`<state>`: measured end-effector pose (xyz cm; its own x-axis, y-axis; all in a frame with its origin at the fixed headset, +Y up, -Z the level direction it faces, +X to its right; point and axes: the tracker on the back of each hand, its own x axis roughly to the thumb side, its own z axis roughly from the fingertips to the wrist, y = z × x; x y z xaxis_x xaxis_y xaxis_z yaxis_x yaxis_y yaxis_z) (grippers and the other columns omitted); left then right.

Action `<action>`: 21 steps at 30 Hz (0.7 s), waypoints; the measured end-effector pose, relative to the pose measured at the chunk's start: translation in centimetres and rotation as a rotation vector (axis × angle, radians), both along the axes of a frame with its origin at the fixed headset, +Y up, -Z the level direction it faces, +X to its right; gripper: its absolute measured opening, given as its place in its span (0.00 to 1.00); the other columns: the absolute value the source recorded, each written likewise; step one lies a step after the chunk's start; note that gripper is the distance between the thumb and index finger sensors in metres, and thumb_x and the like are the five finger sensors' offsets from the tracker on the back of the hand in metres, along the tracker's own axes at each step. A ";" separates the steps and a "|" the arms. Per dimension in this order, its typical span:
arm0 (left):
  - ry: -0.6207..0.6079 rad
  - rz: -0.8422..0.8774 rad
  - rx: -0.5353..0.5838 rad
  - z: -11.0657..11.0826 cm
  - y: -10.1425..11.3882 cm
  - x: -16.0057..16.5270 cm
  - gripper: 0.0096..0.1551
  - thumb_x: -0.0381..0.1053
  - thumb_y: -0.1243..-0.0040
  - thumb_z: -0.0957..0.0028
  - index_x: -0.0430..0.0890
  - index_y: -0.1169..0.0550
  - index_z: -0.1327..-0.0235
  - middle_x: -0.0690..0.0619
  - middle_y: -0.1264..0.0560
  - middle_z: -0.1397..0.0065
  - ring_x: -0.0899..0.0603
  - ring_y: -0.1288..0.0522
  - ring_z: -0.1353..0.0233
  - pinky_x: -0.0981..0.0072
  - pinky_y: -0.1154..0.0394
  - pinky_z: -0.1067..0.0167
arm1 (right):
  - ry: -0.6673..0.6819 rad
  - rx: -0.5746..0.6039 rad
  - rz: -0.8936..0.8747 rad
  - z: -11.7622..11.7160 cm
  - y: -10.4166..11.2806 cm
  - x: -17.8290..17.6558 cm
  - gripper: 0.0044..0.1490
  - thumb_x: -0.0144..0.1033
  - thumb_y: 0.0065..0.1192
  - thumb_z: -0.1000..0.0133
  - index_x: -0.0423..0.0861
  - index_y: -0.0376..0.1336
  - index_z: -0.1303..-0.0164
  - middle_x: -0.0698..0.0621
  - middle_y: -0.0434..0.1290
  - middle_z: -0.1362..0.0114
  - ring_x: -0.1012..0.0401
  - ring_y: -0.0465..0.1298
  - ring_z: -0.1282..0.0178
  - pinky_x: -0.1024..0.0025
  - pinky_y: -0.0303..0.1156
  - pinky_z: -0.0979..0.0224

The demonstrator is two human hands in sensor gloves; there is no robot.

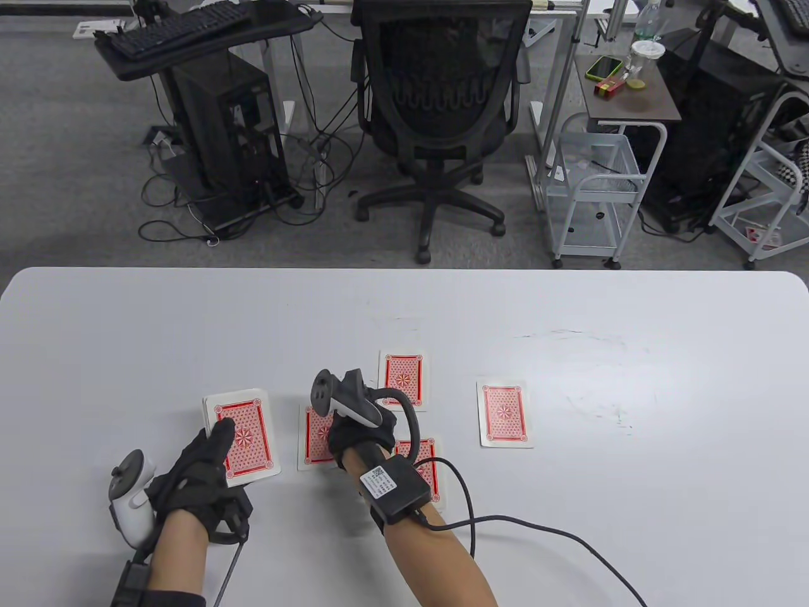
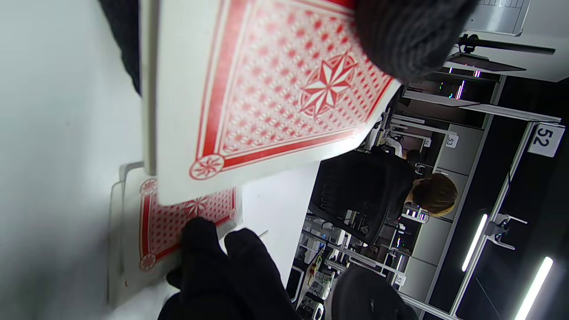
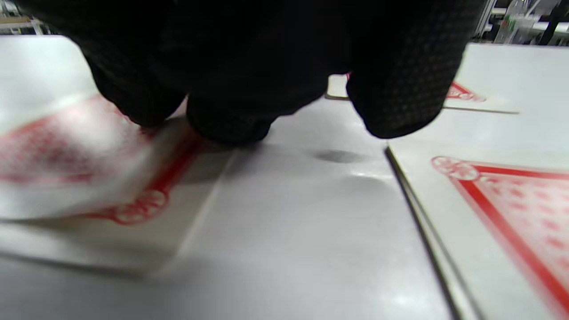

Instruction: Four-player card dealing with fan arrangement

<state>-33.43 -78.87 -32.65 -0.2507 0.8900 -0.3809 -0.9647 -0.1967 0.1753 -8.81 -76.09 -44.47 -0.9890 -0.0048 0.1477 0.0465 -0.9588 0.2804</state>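
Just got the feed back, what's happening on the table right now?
A person is dealing red-backed cards. The left hand holds the deck, thumb across its top. The right hand is down on a card just right of the deck, fingertips touching it. Three more cards lie face down: one farther back, one under the right wrist, one off to the right.

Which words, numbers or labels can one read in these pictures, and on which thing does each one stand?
"52": white sign on a dark panel in the room behind, left wrist view.
"53": smaller white sign further back, less clear.
White label on the black box at the right hand's wrist: print too small to read.
The cards show only a red pattern, no text.
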 end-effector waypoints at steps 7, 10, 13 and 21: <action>-0.021 0.025 0.026 -0.2 0.1 0.8 0.30 0.62 0.39 0.44 0.53 0.29 0.31 0.56 0.21 0.32 0.42 0.16 0.37 0.51 0.17 0.44 | 0.015 -0.014 -0.312 0.6 3.8 1.3 0.43 0.53 0.61 0.39 0.35 0.56 0.24 0.50 0.76 0.43 0.63 0.83 0.64 0.48 0.74 0.43; -0.031 0.084 0.054 -0.2 0.1 1.5 0.30 0.62 0.39 0.44 0.53 0.29 0.31 0.56 0.21 0.32 0.42 0.15 0.37 0.51 0.17 0.44 | 0.059 -0.077 -0.640 1.4 5.4 1.5 0.44 0.56 0.58 0.39 0.36 0.57 0.25 0.45 0.73 0.37 0.57 0.83 0.55 0.44 0.71 0.39; -0.051 0.141 0.087 -0.1 0.2 2.6 0.29 0.63 0.38 0.44 0.54 0.28 0.32 0.57 0.21 0.33 0.43 0.15 0.38 0.52 0.17 0.44 | 0.172 -0.198 -0.864 2.7 5.4 0.8 0.48 0.56 0.65 0.42 0.37 0.54 0.24 0.45 0.68 0.33 0.54 0.80 0.46 0.39 0.67 0.36; -0.090 0.184 0.129 0.0 0.1 4.2 0.30 0.62 0.38 0.46 0.55 0.28 0.32 0.57 0.21 0.33 0.43 0.15 0.37 0.52 0.17 0.44 | 0.090 -0.083 -0.990 3.2 4.6 2.7 0.41 0.42 0.77 0.51 0.37 0.62 0.32 0.52 0.78 0.46 0.59 0.87 0.58 0.44 0.73 0.38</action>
<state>-29.26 -78.75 -32.66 -0.3828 0.8753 -0.2956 -0.9213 -0.3853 0.0522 -6.08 -71.46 -41.28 -0.5267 0.8298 0.1847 -0.7389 -0.5543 0.3832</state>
